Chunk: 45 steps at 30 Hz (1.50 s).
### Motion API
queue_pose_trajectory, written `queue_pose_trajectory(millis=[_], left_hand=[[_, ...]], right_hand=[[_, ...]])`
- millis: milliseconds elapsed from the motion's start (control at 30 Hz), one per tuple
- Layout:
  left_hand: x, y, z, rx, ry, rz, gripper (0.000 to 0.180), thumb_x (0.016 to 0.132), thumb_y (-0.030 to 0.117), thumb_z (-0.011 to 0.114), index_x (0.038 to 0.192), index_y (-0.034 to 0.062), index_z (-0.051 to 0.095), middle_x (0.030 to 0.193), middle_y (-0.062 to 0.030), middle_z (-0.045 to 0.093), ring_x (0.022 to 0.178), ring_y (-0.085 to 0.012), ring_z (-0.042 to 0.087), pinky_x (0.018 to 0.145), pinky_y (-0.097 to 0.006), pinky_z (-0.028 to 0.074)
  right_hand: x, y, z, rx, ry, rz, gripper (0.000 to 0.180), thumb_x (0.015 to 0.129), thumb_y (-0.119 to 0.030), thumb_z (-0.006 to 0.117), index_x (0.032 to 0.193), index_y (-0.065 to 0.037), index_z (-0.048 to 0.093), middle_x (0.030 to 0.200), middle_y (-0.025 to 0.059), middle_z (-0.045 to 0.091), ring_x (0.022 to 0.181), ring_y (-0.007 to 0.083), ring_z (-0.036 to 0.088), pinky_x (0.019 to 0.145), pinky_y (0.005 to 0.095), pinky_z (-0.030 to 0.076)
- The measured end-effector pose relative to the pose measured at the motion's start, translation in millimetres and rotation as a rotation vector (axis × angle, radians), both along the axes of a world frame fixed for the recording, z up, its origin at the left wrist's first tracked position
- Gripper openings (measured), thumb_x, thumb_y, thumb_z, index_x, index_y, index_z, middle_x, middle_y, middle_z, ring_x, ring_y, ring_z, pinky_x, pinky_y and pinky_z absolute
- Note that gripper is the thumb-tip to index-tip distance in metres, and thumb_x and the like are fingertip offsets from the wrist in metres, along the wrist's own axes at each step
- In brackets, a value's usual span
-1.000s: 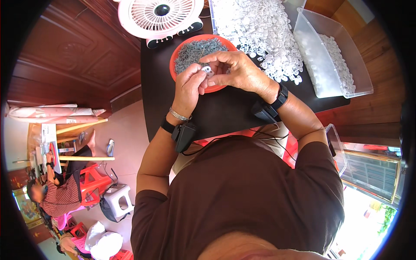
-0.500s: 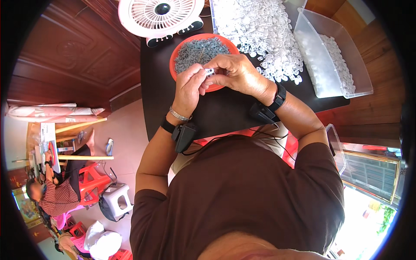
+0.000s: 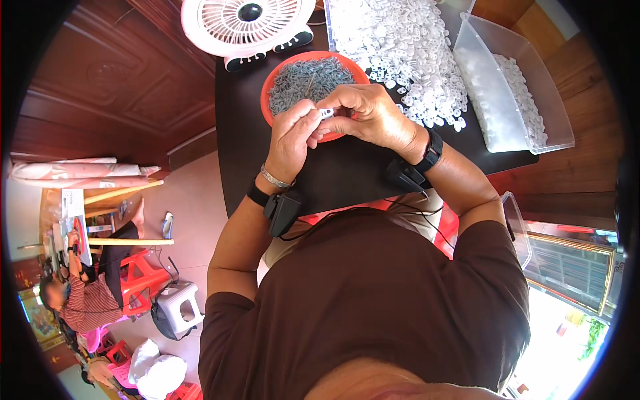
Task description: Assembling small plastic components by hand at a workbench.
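The black table (image 3: 347,173) is leaving moving room along its near edge. Farther back, a heap of white plastic pieces (image 3: 407,53) is lying beside a clear bin (image 3: 490,113), with a pink-and-white fan (image 3: 249,13) standing at the left edge. Over a red bowl (image 3: 266,100), the left hand (image 3: 293,130) is pinching a small white piece (image 3: 326,114); the right hand (image 3: 373,117) is cupping close, whether gripping I can't tell.
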State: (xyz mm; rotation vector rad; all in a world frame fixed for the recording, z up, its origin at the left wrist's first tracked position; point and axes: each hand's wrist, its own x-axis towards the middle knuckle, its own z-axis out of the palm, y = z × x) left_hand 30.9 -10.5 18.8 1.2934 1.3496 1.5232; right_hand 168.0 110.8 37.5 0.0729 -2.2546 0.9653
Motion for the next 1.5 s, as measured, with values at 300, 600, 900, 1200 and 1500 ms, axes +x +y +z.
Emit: queue_pose_trajectory(millis=[300, 600, 900, 1200, 1500], left_hand=[[2, -1, 3, 0.003, -0.03, 0.005, 0.029, 0.094, 0.024, 0.043, 0.078, 0.0017, 0.054, 0.062, -0.0006, 0.05, 0.051, -0.0062, 0.043, 0.047, -0.02, 0.031], [5, -1, 4, -0.003, -0.062, 0.019, 0.028, 0.092, 0.022, 0.047, 0.074, 0.0012, 0.054, 0.06, -0.0005, 0.05, 0.051, -0.0055, 0.043, 0.047, -0.02, 0.033], [10, -1, 2, -0.015, -0.057, 0.064, 0.028, 0.091, 0.021, 0.047, 0.072, 0.0016, 0.053, 0.06, -0.0007, 0.05, 0.051, -0.0054, 0.042, 0.047, -0.021, 0.033], [4, 2, -2, -0.013, -0.041, 0.087, 0.028, 0.092, 0.022, 0.041, 0.076, 0.0027, 0.053, 0.057, 0.0013, 0.045, 0.048, -0.0053, 0.039, 0.045, -0.02, 0.027], [9, 5, -5, -0.067, -0.171, 0.092, 0.027, 0.091, 0.017, 0.044, 0.068, 0.0034, 0.049, 0.056, -0.0006, 0.046, 0.047, -0.0067, 0.039, 0.045, -0.021, 0.03]], right_hand=[[2, -2, 6, 0.046, 0.019, 0.008, 0.02, 0.075, -0.009, 0.072, 0.092, -0.006, 0.062, 0.081, 0.0066, 0.064, 0.077, 0.0236, 0.065, 0.066, 0.0309, 0.051], [1, 0, 0, 0.1, 0.042, 0.007, 0.022, 0.074, -0.009, 0.072, 0.092, -0.006, 0.061, 0.08, 0.0064, 0.064, 0.074, 0.0242, 0.065, 0.063, 0.0305, 0.051], [2, 1, 0, 0.18, 0.066, -0.024, 0.023, 0.073, -0.01, 0.073, 0.092, -0.006, 0.062, 0.076, 0.0057, 0.063, 0.069, 0.0237, 0.064, 0.059, 0.0301, 0.05], [-1, -3, 3, 0.108, 0.021, -0.103, 0.021, 0.074, -0.013, 0.073, 0.089, -0.005, 0.061, 0.078, 0.0065, 0.064, 0.066, 0.0231, 0.064, 0.057, 0.0293, 0.05], [-2, -1, -3, 0.15, 0.025, -0.092, 0.013, 0.076, -0.012, 0.067, 0.08, -0.005, 0.057, 0.074, 0.0087, 0.06, 0.071, 0.0298, 0.062, 0.062, 0.0361, 0.049]])
